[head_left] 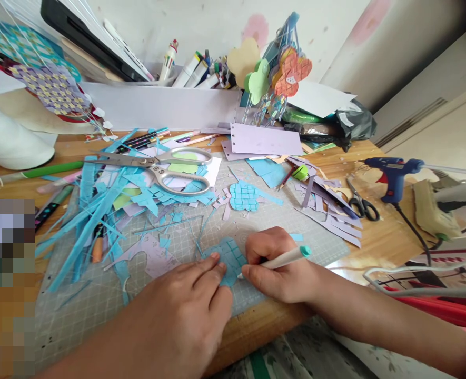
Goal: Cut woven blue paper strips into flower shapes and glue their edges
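A blue paper shape (233, 255) with darker woven-looking lines lies on the grey cutting mat (86, 316). My left hand (185, 295) rests flat at its left side, fingertips pressing on the paper. In my right hand (276, 263) is a white marker (284, 260) with a teal end, its tip at the lower right edge of the shape. Beyond the hands lies a second blue woven-pattern piece (244, 197). Lilac paper scraps (154, 255) are left of the hands.
Large scissors (157, 168) lie on blue strips (90, 216). At the right are small scissors (361, 202), a blue glue gun (394, 173) and a power strip (434, 208). Lilac sheets (266, 139) and a pen holder (161, 102) stand behind; paper flowers (291, 73) hang above.
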Demonstrator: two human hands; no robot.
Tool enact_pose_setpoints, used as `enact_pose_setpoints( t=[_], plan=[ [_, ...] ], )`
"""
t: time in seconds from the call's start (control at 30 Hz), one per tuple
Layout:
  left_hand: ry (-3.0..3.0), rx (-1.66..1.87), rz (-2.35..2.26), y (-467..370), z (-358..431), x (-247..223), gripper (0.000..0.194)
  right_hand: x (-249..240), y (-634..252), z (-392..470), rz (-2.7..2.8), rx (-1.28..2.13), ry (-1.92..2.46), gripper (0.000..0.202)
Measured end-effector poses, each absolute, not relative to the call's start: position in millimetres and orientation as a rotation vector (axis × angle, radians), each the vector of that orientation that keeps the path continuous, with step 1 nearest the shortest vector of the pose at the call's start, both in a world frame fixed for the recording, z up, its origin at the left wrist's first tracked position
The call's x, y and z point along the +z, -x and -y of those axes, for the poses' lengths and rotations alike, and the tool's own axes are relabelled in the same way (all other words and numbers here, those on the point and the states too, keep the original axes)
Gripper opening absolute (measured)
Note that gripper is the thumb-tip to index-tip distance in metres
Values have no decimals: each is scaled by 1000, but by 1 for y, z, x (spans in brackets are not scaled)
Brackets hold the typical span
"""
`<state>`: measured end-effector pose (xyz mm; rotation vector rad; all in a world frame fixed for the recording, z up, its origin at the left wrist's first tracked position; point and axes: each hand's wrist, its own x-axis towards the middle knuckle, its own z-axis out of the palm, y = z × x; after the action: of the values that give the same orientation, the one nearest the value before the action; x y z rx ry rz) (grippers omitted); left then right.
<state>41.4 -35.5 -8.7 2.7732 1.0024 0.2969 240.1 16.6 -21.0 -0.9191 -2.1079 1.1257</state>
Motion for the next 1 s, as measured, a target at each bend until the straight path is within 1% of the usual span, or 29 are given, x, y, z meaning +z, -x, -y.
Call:
enact_pose_setpoints(
  t=[0.2, 0.43, 0.7, 0.8, 1.0],
  plan=[
    [-2755, 295, -1004, -41, 37, -7, 16, -24, -240, -16, 2037, 1159, 968, 25],
    [-2768, 311, -1000, -42, 36, -7, 16, -25, -242, -15, 2039, 1016, 1039, 24],
    [-2855, 409, -998, -45, 37, -9, 20, -23, -241, -18, 1916, 1112, 1048, 23],
    [-2871, 344, -1020, -46, 39, -8, 21, -22, -238, -18, 1926, 1097, 1045, 22],
    [-2839, 285, -1001, -43, 39, -8, 16, -23, -234, -16, 1992, 1048, 1036, 21]
  ],
)
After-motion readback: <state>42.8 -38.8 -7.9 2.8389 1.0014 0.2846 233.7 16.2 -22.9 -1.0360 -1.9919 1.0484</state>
